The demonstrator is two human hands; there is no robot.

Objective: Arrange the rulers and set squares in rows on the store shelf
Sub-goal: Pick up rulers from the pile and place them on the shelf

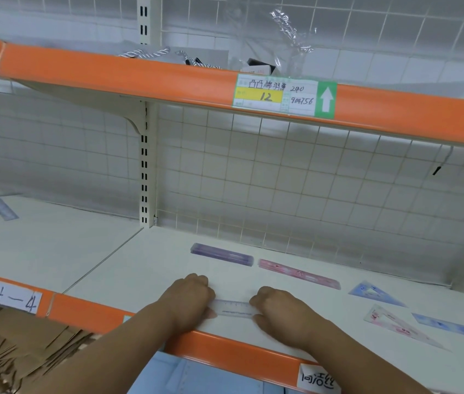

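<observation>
Front edge (225, 348): orange strip, just nearer than the clear ruler (235, 307).
Clear ruler: lies crosswise on the white shelf (145, 265).
Left hand (188, 298): grip clamped on the clear ruler's left end.
Right hand (277, 308): grip clamped on its right end.
Right of the clear ruler: pink set square (395, 325), blue set square (373, 294), blue ruler (452, 327).
Beyond the clear ruler: purple ruler (221, 254) and pink ruler (299, 273), end to end.

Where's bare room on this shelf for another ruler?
Bare shelf left of the left hand and purple ruler. Also a strip between clear ruler and pink ruler. Crowded at right: blue set square, pink set square, blue ruler.
</observation>
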